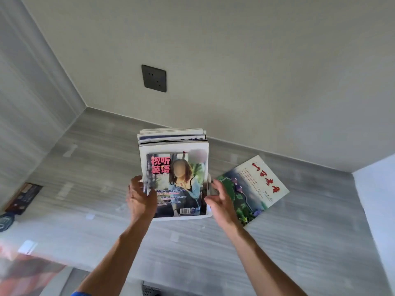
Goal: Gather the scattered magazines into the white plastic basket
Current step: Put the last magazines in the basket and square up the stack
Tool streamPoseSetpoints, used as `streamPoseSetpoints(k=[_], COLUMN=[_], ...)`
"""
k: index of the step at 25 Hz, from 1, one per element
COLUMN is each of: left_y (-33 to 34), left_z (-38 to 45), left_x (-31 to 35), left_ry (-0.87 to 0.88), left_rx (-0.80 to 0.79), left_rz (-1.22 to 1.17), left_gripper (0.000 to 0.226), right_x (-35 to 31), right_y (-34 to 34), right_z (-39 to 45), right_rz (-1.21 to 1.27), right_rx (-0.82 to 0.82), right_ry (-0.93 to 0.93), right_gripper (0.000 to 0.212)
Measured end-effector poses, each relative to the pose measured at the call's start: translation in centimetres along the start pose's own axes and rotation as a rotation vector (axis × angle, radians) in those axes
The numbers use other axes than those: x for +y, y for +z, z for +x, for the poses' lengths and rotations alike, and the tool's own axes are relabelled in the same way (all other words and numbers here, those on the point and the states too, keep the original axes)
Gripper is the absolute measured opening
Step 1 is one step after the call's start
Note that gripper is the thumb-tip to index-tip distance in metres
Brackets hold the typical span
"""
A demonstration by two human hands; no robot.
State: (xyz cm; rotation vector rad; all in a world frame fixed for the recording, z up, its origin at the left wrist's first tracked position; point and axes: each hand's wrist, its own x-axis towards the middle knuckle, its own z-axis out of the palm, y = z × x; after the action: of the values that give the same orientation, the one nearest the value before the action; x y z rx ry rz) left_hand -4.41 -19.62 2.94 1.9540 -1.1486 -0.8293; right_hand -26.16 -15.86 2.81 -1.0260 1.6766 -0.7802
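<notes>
Magazine stack (173,146) stands upright in white basket (183,217). Left hand (140,197) pinches front cover's edge; right hand (220,199) spread, holding nothing. Right of basket, loose magazine (256,186) lies flat: light, floppy, glossy. Likely grip at spine.

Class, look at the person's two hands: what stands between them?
In the head view, magazines standing upright in the white plastic basket fill the gap between the left hand and the right hand; the front magazine faces the camera.
</notes>
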Motion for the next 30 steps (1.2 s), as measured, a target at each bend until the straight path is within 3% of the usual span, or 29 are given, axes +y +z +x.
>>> streamPoseSetpoints(k=[2, 6, 10, 13, 18, 20, 22, 24, 26, 28, 30], left_y=[0.8, 3.4, 6.8, 9.3, 15.3, 17.8, 19.9, 21.4, 22.2, 22.2, 22.1], left_z=[-2.3, -7.4, -11.1, -12.9, -14.1, -14.3, -14.8, -15.8, -16.0, -14.9, -14.4], left_x=[0.2, 0.9, 0.0, -0.4, 2.6, 2.9, 2.4, 1.5, 1.0, 1.1, 1.6], left_ry=[0.119, 0.210, 0.362, 0.359, 0.497, 0.315, -0.012, -0.096, -0.089, -0.239, -0.262], left_rx=[0.070, -0.067, -0.238, -0.322, -0.384, -0.465, -0.584, -0.639, -0.617, -0.583, -0.665], left_rz=[-0.017, -0.056, 0.073, 0.135, 0.190, 0.324, 0.541, 0.616, 0.562, 0.337, 0.167], left_gripper=[0.051, 0.039, 0.032, 0.032, 0.027, 0.033, 0.057, 0.069, 0.071, 0.067, 0.047], right_x=[2.9, 8.7, 12.3, 15.2, 18.8, 19.7, 20.1, 20.3, 20.2, 19.5, 19.2], right_y=[-2.2, -6.3, -8.1, -8.6, -11.7, -13.1, -13.6, -13.7, -13.6, -13.9, -14.6], right_z=[-1.0, -0.1, 2.1, 0.7, -6.2, -9.3, -10.9, -10.6, -9.9, -9.5, -9.0], right_rz=[-0.140, -0.602, -0.927, -1.015, -0.976, -0.951, -0.938, -0.875, -0.681, -0.524, -0.314], right_rx=[0.076, -0.040, -0.091, -0.145, -0.219, -0.253, -0.258, -0.259, -0.177, -0.027, 0.001], right_ry=[0.059, 0.194, 0.055, -0.024, -0.173, -0.236, -0.248, -0.231, -0.087, 0.099, 0.225], right_gripper=[0.065, 0.066, 0.079, 0.089, 0.079, 0.072, 0.068, 0.060, 0.045, 0.029, 0.023])
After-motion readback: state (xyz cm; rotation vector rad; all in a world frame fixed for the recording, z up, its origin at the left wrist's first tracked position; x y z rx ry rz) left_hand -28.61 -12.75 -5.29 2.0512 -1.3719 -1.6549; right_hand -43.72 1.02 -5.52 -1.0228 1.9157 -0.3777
